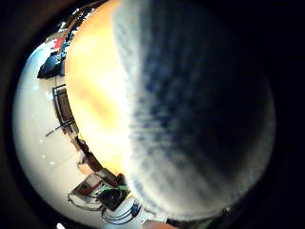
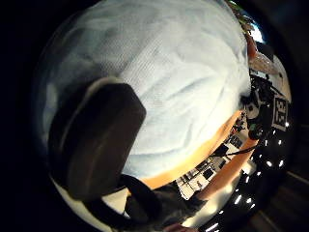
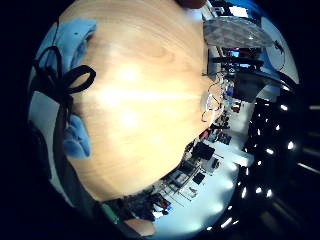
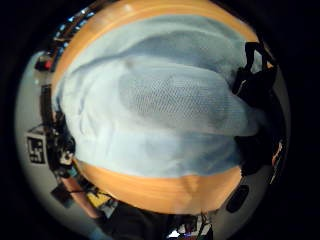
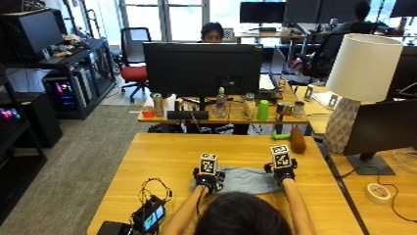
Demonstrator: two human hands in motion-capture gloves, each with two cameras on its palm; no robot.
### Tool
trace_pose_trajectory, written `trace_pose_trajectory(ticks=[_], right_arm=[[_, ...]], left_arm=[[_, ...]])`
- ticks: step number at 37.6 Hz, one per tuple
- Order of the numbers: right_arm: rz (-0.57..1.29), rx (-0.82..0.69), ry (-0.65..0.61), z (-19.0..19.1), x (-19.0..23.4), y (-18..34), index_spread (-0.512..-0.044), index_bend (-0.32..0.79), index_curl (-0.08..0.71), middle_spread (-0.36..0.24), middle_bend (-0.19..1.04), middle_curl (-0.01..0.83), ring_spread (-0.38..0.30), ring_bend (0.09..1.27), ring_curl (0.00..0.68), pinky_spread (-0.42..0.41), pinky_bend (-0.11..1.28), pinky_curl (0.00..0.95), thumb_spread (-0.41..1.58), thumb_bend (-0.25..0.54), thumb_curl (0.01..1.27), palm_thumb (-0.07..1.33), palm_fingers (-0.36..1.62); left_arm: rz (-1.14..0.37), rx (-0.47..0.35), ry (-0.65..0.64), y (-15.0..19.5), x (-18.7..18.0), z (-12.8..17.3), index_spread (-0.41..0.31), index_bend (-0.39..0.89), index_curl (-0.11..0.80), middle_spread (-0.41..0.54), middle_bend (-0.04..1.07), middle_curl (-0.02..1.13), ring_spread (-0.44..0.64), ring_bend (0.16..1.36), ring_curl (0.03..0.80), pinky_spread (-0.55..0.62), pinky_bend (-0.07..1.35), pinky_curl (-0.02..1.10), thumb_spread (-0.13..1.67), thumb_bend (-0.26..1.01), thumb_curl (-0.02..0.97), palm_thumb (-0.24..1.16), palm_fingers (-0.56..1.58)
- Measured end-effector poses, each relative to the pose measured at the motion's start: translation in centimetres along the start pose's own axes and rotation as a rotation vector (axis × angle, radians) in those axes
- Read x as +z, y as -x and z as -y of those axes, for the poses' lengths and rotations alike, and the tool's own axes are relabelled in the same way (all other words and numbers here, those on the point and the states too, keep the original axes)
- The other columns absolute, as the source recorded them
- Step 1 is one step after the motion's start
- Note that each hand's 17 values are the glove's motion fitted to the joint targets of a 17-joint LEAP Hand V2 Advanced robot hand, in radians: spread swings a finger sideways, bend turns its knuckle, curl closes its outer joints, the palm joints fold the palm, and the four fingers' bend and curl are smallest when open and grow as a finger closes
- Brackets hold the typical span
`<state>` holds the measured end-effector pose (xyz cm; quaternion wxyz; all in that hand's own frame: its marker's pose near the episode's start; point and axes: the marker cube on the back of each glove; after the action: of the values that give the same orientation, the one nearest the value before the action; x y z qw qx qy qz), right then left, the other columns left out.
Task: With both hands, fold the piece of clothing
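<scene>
Light blue garment, folded, creased

Wooden table, blue garment at its edge

Both forearms reach from 6 o'clock toward 12, roughly parallel, left at 7 o'clock side, right at 5 o'clock side. Left hand palm down, black glove, flat at 9 o'clock end of garment; thumb lies against cloth, whether curled round cloth cannot tell. Right hand palm down at 3 o'clock end, level with left; fingers not visible. Hands well apart. Top of head at 6 o'clock edge, between forearms.
</scene>
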<state>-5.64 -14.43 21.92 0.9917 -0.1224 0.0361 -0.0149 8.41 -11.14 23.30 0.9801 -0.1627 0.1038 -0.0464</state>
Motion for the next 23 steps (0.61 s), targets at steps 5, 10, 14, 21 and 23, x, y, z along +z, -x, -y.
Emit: trace_pose_trajectory(ticks=[5, 10, 14, 21, 23], right_arm=[[-0.089, 0.013, 0.046, -0.9, -0.3, -0.7, -0.267, 0.19, 0.333, -0.144, 0.26, 0.428, -0.216, 0.69, 0.437, -0.313, 0.69, 0.394, 0.94, -0.013, 0.30, 1.13, 1.30], [-0.118, 0.064, -0.038, -1.6, -3.4, -1.6, -0.265, 0.18, 0.356, -0.144, 0.28, 0.446, -0.217, 0.68, 0.440, -0.308, 0.68, 0.401, 0.95, -0.013, 0.30, 1.13, 1.30], [-0.145, 0.097, -0.075, -2.7, -5.9, -2.3, -0.266, 0.18, 0.370, -0.145, 0.29, 0.455, -0.217, 0.68, 0.442, -0.303, 0.67, 0.406, 0.96, -0.013, 0.30, 1.13, 1.29], [-0.194, 0.085, -0.132, -2.8, -9.7, -1.9, -0.267, 0.17, 0.386, -0.144, 0.29, 0.465, -0.218, 0.67, 0.448, -0.303, 0.66, 0.417, 0.97, -0.013, 0.29, 1.13, 1.29], [-0.219, 0.087, -0.121, -1.1, -10.0, -1.7, -0.266, 0.17, 0.389, -0.144, 0.29, 0.467, -0.218, 0.67, 0.449, -0.303, 0.66, 0.419, 0.97, -0.013, 0.29, 1.13, 1.29]], left_arm=[[-0.021, 0.042, 0.051, -1.0, -0.2, -0.6, -0.101, 0.17, 0.303, 0.187, 0.17, 0.25, 0.42, 0.66, 0.318, 0.45, 0.49, 0.33, 1.22, 0.00, 0.174, 0.03, 0.03], [-0.112, 0.027, 0.069, -0.5, -1.4, -1.6, -0.099, 0.18, 0.314, 0.166, 0.17, 0.25, 0.35, 0.67, 0.311, 0.39, 0.49, 0.33, 1.20, -0.01, 0.185, 0.05, 0.16], [-0.137, 0.009, 0.014, 0.4, -2.4, -1.9, -0.095, 0.17, 0.323, 0.152, 0.16, 0.25, 0.32, 0.66, 0.315, 0.34, 0.49, 0.34, 1.20, -0.01, 0.190, 0.05, 0.18], [-0.138, -0.051, -0.043, 2.4, -4.2, -2.5, -0.094, 0.18, 0.336, 0.144, 0.13, 0.25, 0.29, 0.66, 0.315, 0.30, 0.51, 0.35, 1.19, -0.01, 0.197, 0.06, 0.17], [-0.136, -0.073, -0.035, 3.0, -4.6, -2.9, -0.094, 0.17, 0.339, 0.147, 0.13, 0.24, 0.29, 0.65, 0.314, 0.29, 0.52, 0.36, 1.19, -0.02, 0.196, 0.05, 0.16]])
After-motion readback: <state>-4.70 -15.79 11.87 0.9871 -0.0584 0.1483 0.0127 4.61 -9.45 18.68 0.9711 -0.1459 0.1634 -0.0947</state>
